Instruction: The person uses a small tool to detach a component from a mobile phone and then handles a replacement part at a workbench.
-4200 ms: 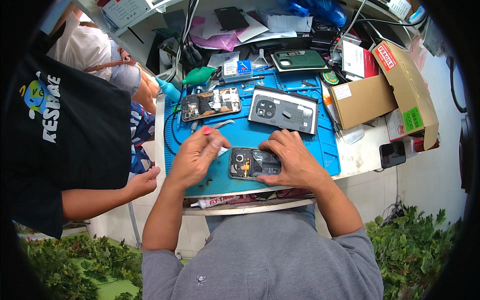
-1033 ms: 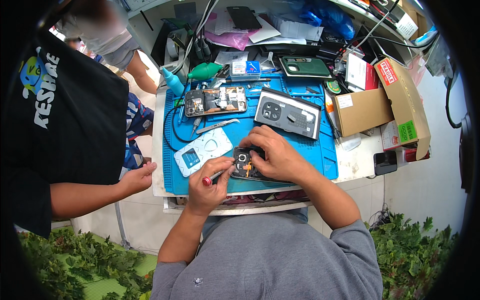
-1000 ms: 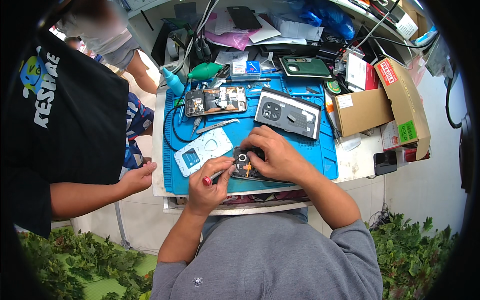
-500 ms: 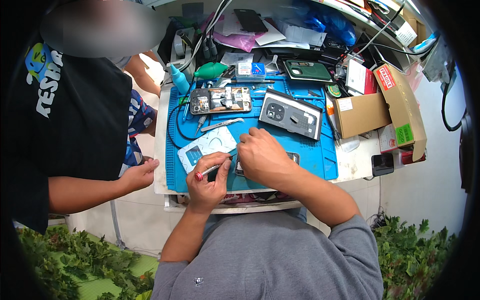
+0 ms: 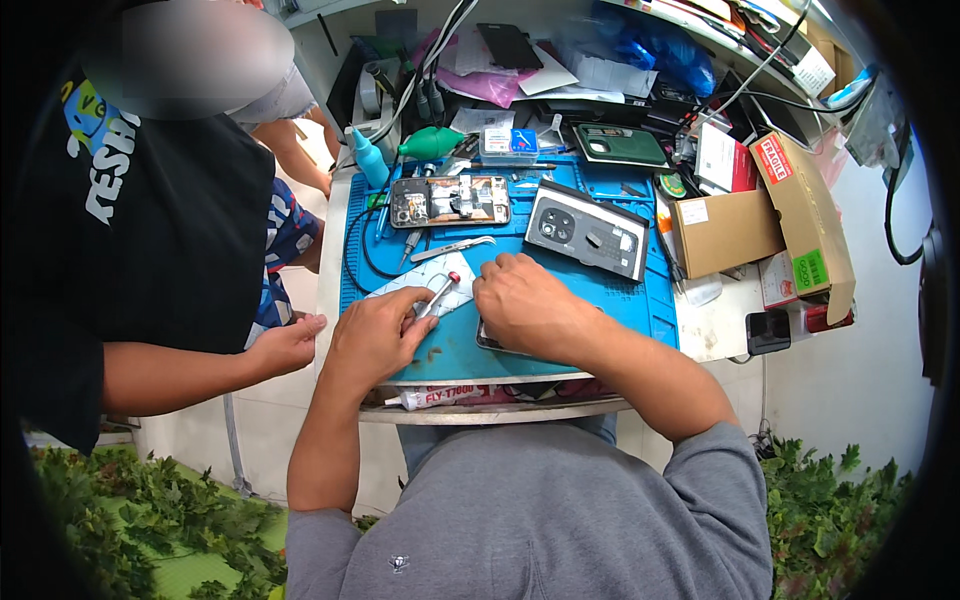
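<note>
My left hand (image 5: pixel 372 338) is closed around a slim silver screwdriver (image 5: pixel 438 294). Its red end points up and away, over a white patterned card (image 5: pixel 425 273). Beside it, my right hand (image 5: pixel 530 308) is bent over with its fingers pinched together. What those fingers hold, if anything, is hidden from this angle. Under the right hand lies a phone (image 5: pixel 487 341), mostly covered, with just its left edge showing. Curved-tip tweezers (image 5: pixel 453 249) rest just beyond the card. An opened phone (image 5: pixel 450 201) with exposed inner parts lies farther back.
A blue repair mat (image 5: pixel 660 320) covers the bench. To the right of centre lies a black-and-grey phone box (image 5: pixel 586 230). Cardboard boxes (image 5: pixel 728 236) stand at the right. A glue tube (image 5: pixel 440 396) sits in the open drawer below. Another person's hand (image 5: pixel 288 345) hangs at the left edge.
My left hand has shifted left and turned over, so the screwdriver's red end now points away instead of toward me. My right hand stays over the phone. The card is more covered.
</note>
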{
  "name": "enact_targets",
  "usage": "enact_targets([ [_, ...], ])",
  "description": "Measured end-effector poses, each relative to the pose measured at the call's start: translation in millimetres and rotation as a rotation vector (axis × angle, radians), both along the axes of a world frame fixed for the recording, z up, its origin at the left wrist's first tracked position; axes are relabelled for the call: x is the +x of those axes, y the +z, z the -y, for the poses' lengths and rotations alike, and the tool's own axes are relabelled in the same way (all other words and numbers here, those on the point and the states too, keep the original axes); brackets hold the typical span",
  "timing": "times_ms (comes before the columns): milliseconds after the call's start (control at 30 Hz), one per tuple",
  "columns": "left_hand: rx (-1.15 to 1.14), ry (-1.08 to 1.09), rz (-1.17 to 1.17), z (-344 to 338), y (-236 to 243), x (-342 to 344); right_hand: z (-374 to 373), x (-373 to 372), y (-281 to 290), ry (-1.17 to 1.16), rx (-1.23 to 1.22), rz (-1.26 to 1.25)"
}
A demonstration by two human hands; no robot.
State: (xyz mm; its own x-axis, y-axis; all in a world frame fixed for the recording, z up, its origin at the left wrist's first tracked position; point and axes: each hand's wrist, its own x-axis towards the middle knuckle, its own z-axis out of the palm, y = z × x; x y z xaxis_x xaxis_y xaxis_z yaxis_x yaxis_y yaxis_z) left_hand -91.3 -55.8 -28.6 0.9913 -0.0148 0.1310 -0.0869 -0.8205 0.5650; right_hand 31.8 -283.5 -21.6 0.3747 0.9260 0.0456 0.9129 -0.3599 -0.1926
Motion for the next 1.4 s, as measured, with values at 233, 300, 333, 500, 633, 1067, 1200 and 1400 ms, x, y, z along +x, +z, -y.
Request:
enact_targets([
  [233,0.204,-0.082,0.366,4.0,3.8,57.9,11.5,7.9,-7.7,-0.005,0.242,-0.054],
  [300,0.216,-0.101,0.324,11.1,-3.7,74.8,22.5,6.9,3.5,-0.063,0.331,-0.1],
  [333,0.232,-0.123,0.28,13.9,-6.4,80.9,32.6,5.0,7.4,-0.124,0.41,-0.15],
  [500,0.268,-0.182,0.227,12.6,-11.0,91.3,74.1,-4.2,1.7,-0.266,0.486,-0.245],
  [633,0.291,-0.199,0.203,15.1,-11.4,88.4,86.4,-12.7,-3.5,-0.295,0.497,-0.285],
  [1067,-0.014,-0.24,0.106,25.7,10.1,31.1,88.8,-9.3,-20.4,-0.312,0.526,-0.353],
  [1200,-0.031,-0.251,0.222,25.1,2.9,28.5,89.7,-9.3,-18.6,-0.333,0.502,-0.382],
  [1400,-0.007,-0.246,0.255,25.4,1.2,29.1,92.2,-8.0,-22.0,-0.313,0.533,-0.363],
])
